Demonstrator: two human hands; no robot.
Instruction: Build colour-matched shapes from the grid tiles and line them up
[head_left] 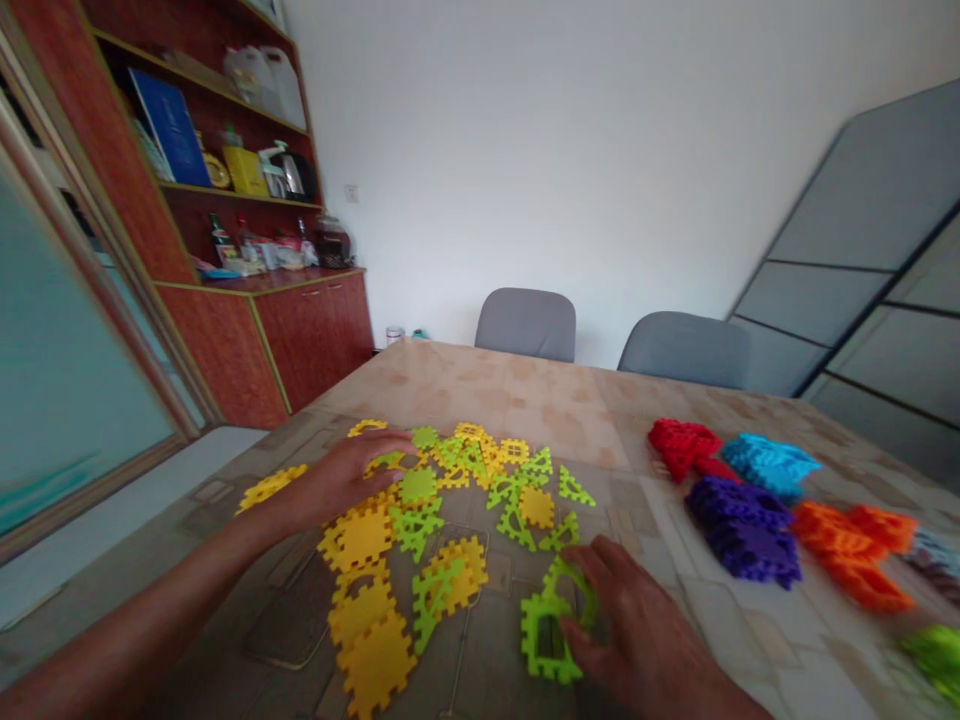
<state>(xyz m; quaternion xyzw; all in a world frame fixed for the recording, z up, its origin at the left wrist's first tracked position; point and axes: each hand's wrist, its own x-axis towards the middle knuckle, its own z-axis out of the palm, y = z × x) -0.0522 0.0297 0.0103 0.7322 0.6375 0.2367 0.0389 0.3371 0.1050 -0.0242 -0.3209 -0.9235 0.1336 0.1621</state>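
Head view: a patterned beige table [525,390] carries yellow and green puzzle pieces [442,500] spread toward its near left edge. Piles of red pieces [682,447], blue pieces [769,463], purple pieces [746,525] and orange pieces [855,550] lie toward the right edge. Two grey chairs [526,322] stand at the far edge; a wooden cabinet [247,250] stands by the left wall. The left hand [352,475] lies flat on the spread, fingers loose. The right hand [637,630] pinches a green frame piece [551,625] near the near edge.
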